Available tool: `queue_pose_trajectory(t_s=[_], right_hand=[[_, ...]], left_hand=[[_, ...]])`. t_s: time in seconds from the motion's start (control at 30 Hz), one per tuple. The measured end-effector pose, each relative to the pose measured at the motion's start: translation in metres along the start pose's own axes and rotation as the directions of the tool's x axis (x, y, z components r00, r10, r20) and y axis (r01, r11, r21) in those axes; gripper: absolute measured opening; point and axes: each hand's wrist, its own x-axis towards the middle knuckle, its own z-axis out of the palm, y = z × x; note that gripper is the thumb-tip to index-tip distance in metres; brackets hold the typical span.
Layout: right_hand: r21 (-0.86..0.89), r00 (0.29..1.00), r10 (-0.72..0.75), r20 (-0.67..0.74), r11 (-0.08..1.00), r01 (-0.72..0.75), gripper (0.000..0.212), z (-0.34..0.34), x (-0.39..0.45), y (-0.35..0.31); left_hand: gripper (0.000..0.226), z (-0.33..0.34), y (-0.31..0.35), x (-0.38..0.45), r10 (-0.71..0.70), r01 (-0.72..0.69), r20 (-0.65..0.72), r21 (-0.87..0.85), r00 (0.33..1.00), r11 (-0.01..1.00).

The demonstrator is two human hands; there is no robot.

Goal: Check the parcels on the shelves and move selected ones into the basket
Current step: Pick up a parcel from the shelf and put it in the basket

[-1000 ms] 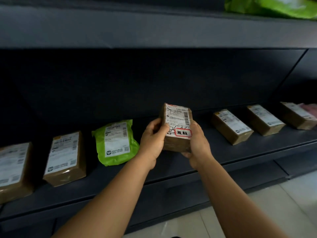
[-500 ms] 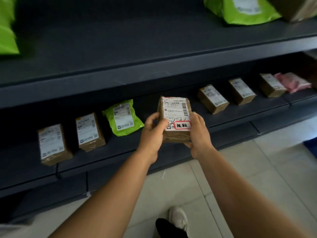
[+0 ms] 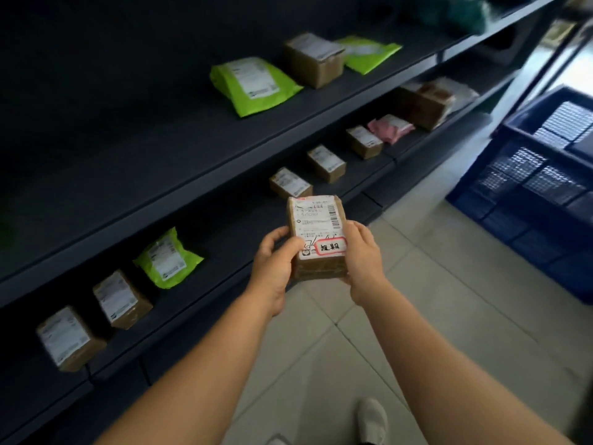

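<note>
My left hand and right hand clasp a brown parcel, label up for reading, blue basket nearby.

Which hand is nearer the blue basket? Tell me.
Right. The right hand grips the parcel on the side facing the blue basket, which stands on the floor to the right; the left hand grips the parcel's far side.
</note>
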Motion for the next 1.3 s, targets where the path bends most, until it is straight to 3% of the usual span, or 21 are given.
queue_pose_trajectory(t_s=[0.4,0.73,1.1,1.3], right_hand=[[0.140,0.963,-0.080,-0.259,0.983,0.119,0.011,-0.235,0.018,-0.084],[0.241,0.868,-0.082,-0.489,0.944,0.225,0.011,-0.422,0.046,-0.142],[0.233,0.771,-0.083,-0.632,0.928,0.290,0.013,-0.543,0.142,-0.207],[0.296,0.758,-0.033,-0.651,0.908,0.295,0.019,-0.579,0.226,-0.265]], left_hand=[[0.037,0.256,0.003,-0.030,-0.043,0.003,0.250,0.158,0.967,0.987],[0.038,0.470,-0.015,-0.045,-0.107,-0.021,0.442,0.274,0.891,0.961],[0.036,0.634,-0.010,0.026,-0.171,-0.018,0.637,0.280,0.752,0.960],[0.032,0.720,0.018,0.095,-0.192,-0.026,0.662,0.304,0.725,0.952]])
